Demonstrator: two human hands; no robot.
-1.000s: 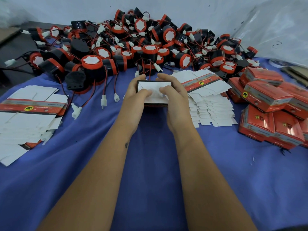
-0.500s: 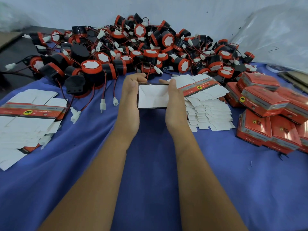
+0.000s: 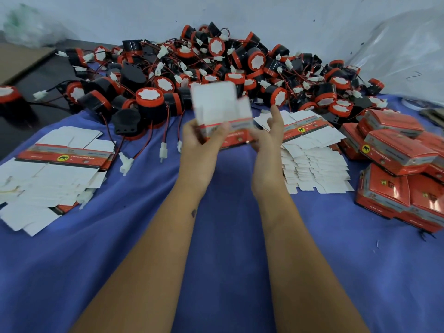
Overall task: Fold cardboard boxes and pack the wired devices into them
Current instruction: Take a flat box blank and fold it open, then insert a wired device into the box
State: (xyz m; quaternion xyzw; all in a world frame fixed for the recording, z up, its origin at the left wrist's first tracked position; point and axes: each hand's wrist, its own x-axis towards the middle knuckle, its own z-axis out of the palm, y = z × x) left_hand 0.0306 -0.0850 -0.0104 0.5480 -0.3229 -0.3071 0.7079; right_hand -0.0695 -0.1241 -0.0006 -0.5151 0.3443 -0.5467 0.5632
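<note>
Both hands are raised above the blue-covered table [image 3: 216, 272] with a half-formed cardboard box [image 3: 219, 111] between them, blurred by motion. The left hand [image 3: 199, 143] grips the box at its lower left corner, fingers [image 3: 221, 131] curled round the printed red-and-grey side. The right hand [image 3: 266, 138] is at the box's lower right edge with its fingers [image 3: 276, 114] stretched upward and spread; whether it pinches the card or only touches it cannot be told through the blur. The box's white flaps stand up, open, toward the far side. Behind it, against the wall, lies a big heap of wired devices [image 3: 216, 68], black bodies with red rims and white faces, their red and black leads ending in white plugs that trail onto the cloth. To the left lies a stack of flat box blanks [image 3: 55, 169], mostly white side up with one printed strip showing. Another fan of flat blanks [image 3: 314, 159] lies just right of the hands. Further right, finished red boxes [image 3: 398, 164] are piled loosely, some tilted on one another.
</note>
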